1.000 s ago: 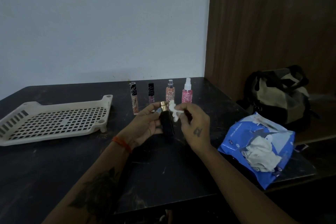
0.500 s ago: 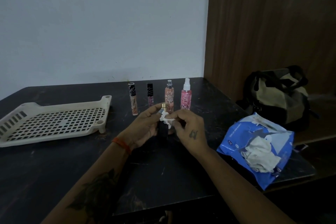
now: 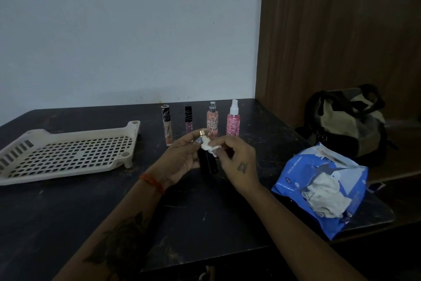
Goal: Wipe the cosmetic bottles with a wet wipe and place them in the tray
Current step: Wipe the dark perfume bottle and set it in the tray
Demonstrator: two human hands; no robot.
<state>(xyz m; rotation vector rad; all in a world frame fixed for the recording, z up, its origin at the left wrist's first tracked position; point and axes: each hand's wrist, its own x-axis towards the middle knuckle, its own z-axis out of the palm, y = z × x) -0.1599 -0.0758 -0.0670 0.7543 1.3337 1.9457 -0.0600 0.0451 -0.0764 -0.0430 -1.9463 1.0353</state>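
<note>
My left hand holds a black bottle with a gold cap upright above the middle of the dark table. My right hand pinches a crumpled white wet wipe against the bottle's neck, just under the cap. Behind my hands stands a row of cosmetic bottles: a beige tube, a small dark-capped pink tube, a peach spray bottle and a pink spray bottle. The cream perforated tray lies at the left with nothing in it.
A blue pack of wet wipes lies open at the right, a wipe sticking out. A beige and black bag sits beyond the table's right edge, by a brown wooden panel. The white wall backs the table.
My right hand brought the wipe from beside the cap onto the bottle's neck and keeps rubbing there. The bottle stays in my left hand; the row and the tray have not moved.
</note>
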